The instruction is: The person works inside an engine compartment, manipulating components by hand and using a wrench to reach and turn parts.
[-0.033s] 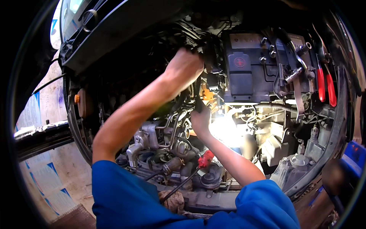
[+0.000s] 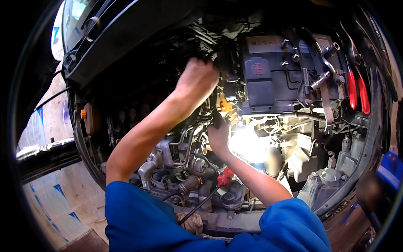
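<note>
My left hand (image 2: 198,78) reaches deep into the engine bay, knuckles up, beside the battery's left side. Its fingers curl down among dark hoses and wiring, and whatever they grip is hidden. Lower down, my right hand (image 2: 219,135) comes in from the right, its fingers bent around a dark piece next to a black corrugated hose (image 2: 213,98). That piece is too dark to name. Just above the right hand sits an orange plastic part (image 2: 226,105). Bent metal pipes (image 2: 187,147) run to the left of this hand.
Tools lie on the black battery (image 2: 259,94): a ratchet (image 2: 322,80), sockets (image 2: 285,64) and red-handled pliers (image 2: 357,92) at its right. A bright work light (image 2: 247,145) glares right of my right hand. A red clamp-like piece (image 2: 225,177) sits near the front on a cable.
The engine bay has shifted slightly leftward in the picture. Both hands stay at nearly the same spots among the hoses, the left one a little blurred and slightly turned.
</note>
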`<move>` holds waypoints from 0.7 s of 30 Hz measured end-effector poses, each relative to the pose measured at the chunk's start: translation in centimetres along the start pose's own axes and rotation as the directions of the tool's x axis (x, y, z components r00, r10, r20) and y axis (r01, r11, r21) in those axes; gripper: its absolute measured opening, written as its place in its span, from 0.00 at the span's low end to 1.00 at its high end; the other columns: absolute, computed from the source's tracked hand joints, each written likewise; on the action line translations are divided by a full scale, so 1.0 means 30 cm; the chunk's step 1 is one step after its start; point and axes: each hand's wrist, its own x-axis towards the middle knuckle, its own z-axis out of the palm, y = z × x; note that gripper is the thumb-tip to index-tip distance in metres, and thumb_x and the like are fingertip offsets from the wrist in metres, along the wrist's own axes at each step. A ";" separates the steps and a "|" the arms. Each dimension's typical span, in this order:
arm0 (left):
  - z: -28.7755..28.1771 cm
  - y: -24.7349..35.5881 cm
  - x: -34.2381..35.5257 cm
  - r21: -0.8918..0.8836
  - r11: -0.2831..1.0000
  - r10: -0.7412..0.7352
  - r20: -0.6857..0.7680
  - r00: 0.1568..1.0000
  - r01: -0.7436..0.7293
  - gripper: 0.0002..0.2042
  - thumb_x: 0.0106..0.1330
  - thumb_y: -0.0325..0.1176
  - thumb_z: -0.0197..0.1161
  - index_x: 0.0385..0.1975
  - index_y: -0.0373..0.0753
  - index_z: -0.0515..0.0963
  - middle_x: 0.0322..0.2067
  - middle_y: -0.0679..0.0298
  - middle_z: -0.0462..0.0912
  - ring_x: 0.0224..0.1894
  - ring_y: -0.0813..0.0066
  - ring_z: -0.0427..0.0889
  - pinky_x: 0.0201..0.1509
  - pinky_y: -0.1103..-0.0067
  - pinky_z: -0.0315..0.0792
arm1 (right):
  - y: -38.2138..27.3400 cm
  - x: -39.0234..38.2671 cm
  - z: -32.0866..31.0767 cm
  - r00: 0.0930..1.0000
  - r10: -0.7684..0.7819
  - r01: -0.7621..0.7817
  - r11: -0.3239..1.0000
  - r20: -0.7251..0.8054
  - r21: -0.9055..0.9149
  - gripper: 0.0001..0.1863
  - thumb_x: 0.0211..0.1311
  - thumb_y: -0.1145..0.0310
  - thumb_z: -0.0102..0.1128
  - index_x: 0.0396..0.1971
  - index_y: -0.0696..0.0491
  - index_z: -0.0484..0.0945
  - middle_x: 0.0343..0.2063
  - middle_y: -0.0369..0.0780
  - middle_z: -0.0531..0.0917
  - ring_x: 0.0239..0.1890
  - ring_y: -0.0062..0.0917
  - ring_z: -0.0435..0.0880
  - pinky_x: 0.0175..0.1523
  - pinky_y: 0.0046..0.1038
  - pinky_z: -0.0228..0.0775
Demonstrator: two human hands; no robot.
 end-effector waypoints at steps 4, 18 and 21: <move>-0.007 -0.043 0.034 -0.159 0.987 0.002 0.091 0.996 0.012 0.13 0.52 0.40 0.68 0.31 0.39 0.78 0.27 0.59 0.80 0.30 0.60 0.81 0.32 0.69 0.73 | 0.015 0.028 -0.038 0.995 0.026 -0.023 0.999 0.092 -0.030 0.32 0.47 0.77 0.45 0.58 0.66 0.67 0.43 0.53 0.81 0.46 0.32 0.79 0.53 0.29 0.67; 0.119 -0.053 0.097 -0.974 0.209 -0.692 -0.088 0.717 0.082 0.28 0.51 0.39 0.74 0.49 0.32 0.73 0.42 0.54 0.82 0.45 0.68 0.81 0.50 0.76 0.73 | 0.005 0.120 -0.116 0.903 -0.013 0.154 0.943 0.429 -0.296 0.21 0.55 0.71 0.48 0.49 0.63 0.71 0.22 0.47 0.82 0.25 0.31 0.83 0.31 0.32 0.73; 0.153 -0.081 0.074 -0.976 0.218 -0.681 -0.139 0.719 0.018 0.29 0.49 0.42 0.76 0.49 0.37 0.74 0.39 0.54 0.83 0.41 0.67 0.83 0.46 0.74 0.76 | -0.015 0.139 -0.125 0.838 0.231 -0.163 0.970 0.495 -0.178 0.17 0.57 0.72 0.48 0.45 0.64 0.72 0.22 0.44 0.82 0.26 0.25 0.83 0.29 0.28 0.73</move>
